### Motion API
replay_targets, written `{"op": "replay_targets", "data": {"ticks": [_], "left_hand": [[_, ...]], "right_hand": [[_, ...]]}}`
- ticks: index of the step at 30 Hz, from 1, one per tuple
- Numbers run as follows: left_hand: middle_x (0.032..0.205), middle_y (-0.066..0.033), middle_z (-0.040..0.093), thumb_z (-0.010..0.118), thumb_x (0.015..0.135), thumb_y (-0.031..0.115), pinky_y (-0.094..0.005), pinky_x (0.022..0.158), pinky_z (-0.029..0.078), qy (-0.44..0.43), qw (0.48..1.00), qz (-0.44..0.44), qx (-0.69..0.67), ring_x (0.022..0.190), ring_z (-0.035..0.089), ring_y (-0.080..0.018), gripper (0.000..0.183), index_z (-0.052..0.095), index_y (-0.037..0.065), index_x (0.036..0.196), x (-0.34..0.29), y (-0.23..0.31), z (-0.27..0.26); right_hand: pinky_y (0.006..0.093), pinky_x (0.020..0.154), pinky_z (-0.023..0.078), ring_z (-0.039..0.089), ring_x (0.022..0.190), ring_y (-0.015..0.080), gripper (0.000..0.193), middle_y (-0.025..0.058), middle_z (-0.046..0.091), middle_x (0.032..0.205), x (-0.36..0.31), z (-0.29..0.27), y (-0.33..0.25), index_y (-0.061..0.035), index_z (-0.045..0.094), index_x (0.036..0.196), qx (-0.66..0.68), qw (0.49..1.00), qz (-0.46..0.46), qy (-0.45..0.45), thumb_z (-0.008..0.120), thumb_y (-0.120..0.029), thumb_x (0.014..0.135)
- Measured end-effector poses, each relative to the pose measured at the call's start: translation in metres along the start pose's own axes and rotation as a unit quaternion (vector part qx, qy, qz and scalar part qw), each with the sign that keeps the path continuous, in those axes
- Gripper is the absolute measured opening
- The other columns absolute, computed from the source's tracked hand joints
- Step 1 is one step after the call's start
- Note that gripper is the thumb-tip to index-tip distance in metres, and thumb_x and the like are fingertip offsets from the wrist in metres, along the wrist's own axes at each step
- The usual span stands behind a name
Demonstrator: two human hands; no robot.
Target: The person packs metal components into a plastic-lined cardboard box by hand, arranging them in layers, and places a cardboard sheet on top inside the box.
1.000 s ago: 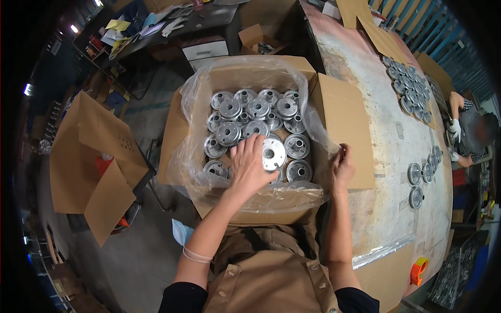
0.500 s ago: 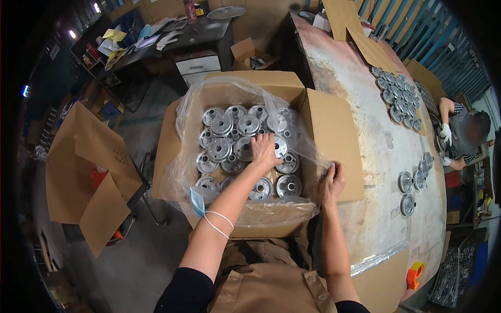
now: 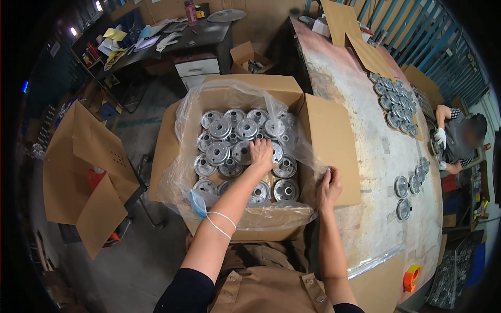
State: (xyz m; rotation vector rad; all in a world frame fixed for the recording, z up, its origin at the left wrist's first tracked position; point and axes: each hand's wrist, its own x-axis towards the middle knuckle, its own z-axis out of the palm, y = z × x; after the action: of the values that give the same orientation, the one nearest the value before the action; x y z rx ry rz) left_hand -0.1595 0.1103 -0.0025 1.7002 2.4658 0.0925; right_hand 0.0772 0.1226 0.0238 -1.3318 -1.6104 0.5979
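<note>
An open cardboard box (image 3: 334, 151) stands before me, lined with a clear plastic bag (image 3: 177, 172). Round silver metal wheels (image 3: 217, 153) with holed faces and central hubs fill it in overlapping rows. My left hand (image 3: 262, 155) is down among them, its fingers bent over a metal wheel (image 3: 277, 152) near the middle right; the hand hides part of that wheel. At the box's right side my right hand (image 3: 329, 189) pinches the bag's edge. A blue face mask (image 3: 198, 203) hangs by a white loop around my left forearm.
On the worktable (image 3: 376, 229) at right lie several more wheels (image 3: 402, 187), a packed group of wheels (image 3: 394, 101) and an orange tape dispenser (image 3: 412, 278). A co-worker (image 3: 459, 138) in white gloves sits beyond. Another open carton (image 3: 88, 177) stands left; a cluttered desk (image 3: 209, 44) is behind.
The whole view has shifted slightly. My left hand stays on the wheels and my right hand keeps its hold on the bag's edge.
</note>
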Motion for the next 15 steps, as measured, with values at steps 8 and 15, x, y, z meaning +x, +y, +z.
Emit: {"op": "replay_targets", "data": {"ticks": [8, 15], "left_hand": [[0.134, -0.0112, 0.054, 0.086, 0.064, 0.050, -0.0470, 0.101, 0.034, 0.054, 0.998, 0.031, 0.007, 0.124, 0.048, -0.0296, 0.091, 0.051, 0.007, 0.136, -0.035, 0.001, -0.017], [0.125, -0.0172, 0.063, 0.066, 0.088, 0.048, -0.0459, 0.100, 0.040, -0.045, 0.964, 0.130, -0.228, 0.117, 0.057, -0.0332, 0.060, 0.059, 0.004, 0.128, -0.146, -0.048, -0.055]], "right_hand": [[0.0354, 0.069, 0.051, 0.064, 0.071, 0.0245, 0.014, 0.0144, 0.066, 0.083, -0.001, 0.001, 0.004, -0.0012, 0.065, 0.103, 0.015, 1.000, 0.015, -0.012, 0.057, -0.011, 0.096], [0.0262, 0.059, 0.045, 0.054, 0.065, 0.0102, 0.015, 0.0044, 0.062, 0.075, -0.002, 0.002, -0.002, -0.0007, 0.064, 0.105, 0.064, 0.997, 0.033, -0.017, 0.062, -0.011, 0.094]]}}
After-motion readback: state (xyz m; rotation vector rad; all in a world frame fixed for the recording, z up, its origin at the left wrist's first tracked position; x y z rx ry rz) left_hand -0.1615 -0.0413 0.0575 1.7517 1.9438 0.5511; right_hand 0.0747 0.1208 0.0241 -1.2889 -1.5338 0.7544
